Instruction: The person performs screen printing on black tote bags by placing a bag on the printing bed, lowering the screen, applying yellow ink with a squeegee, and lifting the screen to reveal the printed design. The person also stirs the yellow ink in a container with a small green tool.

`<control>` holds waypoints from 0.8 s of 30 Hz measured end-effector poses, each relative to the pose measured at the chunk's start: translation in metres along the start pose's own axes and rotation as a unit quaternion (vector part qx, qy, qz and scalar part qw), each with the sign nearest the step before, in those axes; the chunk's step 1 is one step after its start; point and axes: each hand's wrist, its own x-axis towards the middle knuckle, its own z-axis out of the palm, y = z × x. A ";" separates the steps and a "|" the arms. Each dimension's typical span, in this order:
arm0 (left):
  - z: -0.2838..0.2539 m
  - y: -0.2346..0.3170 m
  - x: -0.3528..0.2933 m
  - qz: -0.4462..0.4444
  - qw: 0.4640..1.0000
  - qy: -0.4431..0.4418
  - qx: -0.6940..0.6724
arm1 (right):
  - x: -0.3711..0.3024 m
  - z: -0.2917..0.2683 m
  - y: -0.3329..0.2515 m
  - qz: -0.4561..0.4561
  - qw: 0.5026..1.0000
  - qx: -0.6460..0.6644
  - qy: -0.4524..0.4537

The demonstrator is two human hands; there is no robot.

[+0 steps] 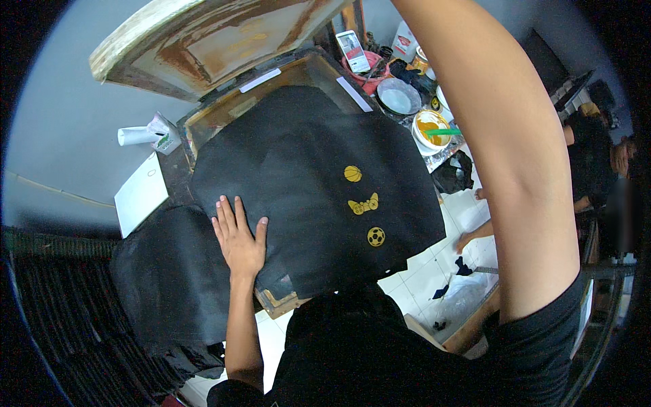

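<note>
My left hand [237, 237] lies with its fingers stretched on a black piece of fabric [291, 176], near its left edge. Toward the fabric's right side are three gold prints: a basketball [352, 173], a pair of game controllers [363, 204] and a football [376, 237]. The fabric covers most of a wooden-framed board [274, 303], whose near corner and far edge show. Above the far side, a stained screen-printing frame [210, 51] stands tilted up. My right arm reaches up across the right side; its hand is beyond the top edge of the picture.
On the right stand a tub of gold ink [428, 139] with a green-handled tool, a bowl [399, 97] and a phone [352, 51]. At left are a white sheet [141, 193], a white roll [135, 136] and stacked black fabric [68, 325]. Another person [590, 152] sits at far right.
</note>
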 end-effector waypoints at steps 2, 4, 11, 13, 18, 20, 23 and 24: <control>-0.002 0.000 0.000 0.006 1.000 0.001 0.003 | 0.001 -0.001 -0.002 0.000 1.000 -0.004 0.004; -0.005 0.001 0.000 -0.002 1.000 -0.009 -0.005 | 0.003 -0.001 -0.002 0.000 1.000 -0.013 0.006; -0.008 -0.002 0.006 -0.002 1.000 -0.015 -0.014 | 0.006 0.001 0.002 -0.005 0.999 -0.029 0.017; -0.008 -0.005 0.008 0.003 1.000 -0.016 -0.018 | 0.007 0.002 0.003 -0.007 0.999 -0.035 0.028; -0.006 -0.018 0.017 0.023 0.999 -0.010 -0.033 | 0.008 0.003 0.001 0.019 0.999 -0.028 0.006; -0.006 -0.025 0.024 0.035 0.999 -0.015 -0.032 | 0.009 0.003 0.000 0.020 1.000 -0.013 -0.002; -0.009 -0.036 0.041 0.053 0.998 -0.019 -0.036 | 0.010 0.003 -0.003 0.011 1.000 -0.012 0.003; -0.010 -0.037 0.046 0.051 0.998 -0.030 -0.037 | 0.010 0.003 -0.003 0.006 1.000 -0.015 0.007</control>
